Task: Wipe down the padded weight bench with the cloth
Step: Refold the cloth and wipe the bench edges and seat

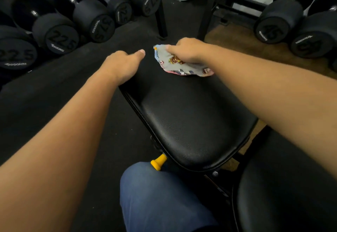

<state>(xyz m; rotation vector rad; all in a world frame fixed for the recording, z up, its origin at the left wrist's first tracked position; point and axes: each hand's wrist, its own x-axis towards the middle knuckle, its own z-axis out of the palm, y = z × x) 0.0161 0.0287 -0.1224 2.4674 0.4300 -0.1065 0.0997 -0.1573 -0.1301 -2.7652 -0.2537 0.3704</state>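
I see the cloth [182, 62] lying crumpled at about one o'clock from the middle of my view, on the far end of the padded weight bench [191, 122]. It is a soft printed fabric, pale grey-blue with small cartoon patches and a pink edge, bunched into a rough fan shape. The right hand [187, 50] sits on top of it, fingers curled over the fabric and pinching it against the pad. The bench pad is black vinyl with a fine pebbled grain and a piped, rounded rim; it shines faintly towards six o'clock.

The left hand [122, 64] rests on the pad's left edge at about eleven o'clock, just beside the cloth but apart from it. Its thumb points straight towards the cloth; the fingers go over the far side of the edge, so I cannot tell whether they are curled or flat.

Under the near rim, at six o'clock, a yellow rubbery knob [159, 162] juts out, touching my view of a knee in blue denim [160, 200]. A second black padded section [284, 186] lies at four o'clock.

The floor [54, 89] is dark matte rubber. Round black dumbbells [60, 33] with chrome handles line ten o'clock, some marked 22.5; more dumbbells [280, 22] sit at two o'clock.
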